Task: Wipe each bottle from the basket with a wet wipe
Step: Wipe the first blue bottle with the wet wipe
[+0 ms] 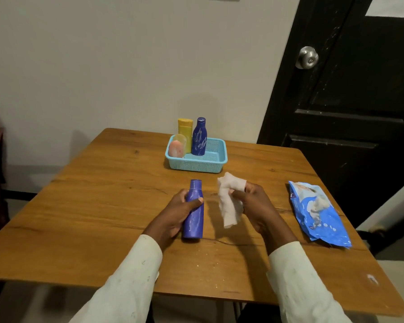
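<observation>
My left hand (176,210) grips a blue bottle (194,217) around its upper body, cap pointing away from me, above the middle of the wooden table. My right hand (254,203) pinches a crumpled white wet wipe (229,203) that hangs just right of the bottle without touching it. At the back of the table stands a light blue basket (216,159). In it are a second blue bottle (199,137), a yellow bottle (185,130) and a small pink bottle with a clear cap (176,146).
A blue pack of wet wipes (317,213) lies on the table's right side. The wooden table (103,206) stands against a white wall, with a black door (348,101) at the right. Small crumbs speckle the table's near edge.
</observation>
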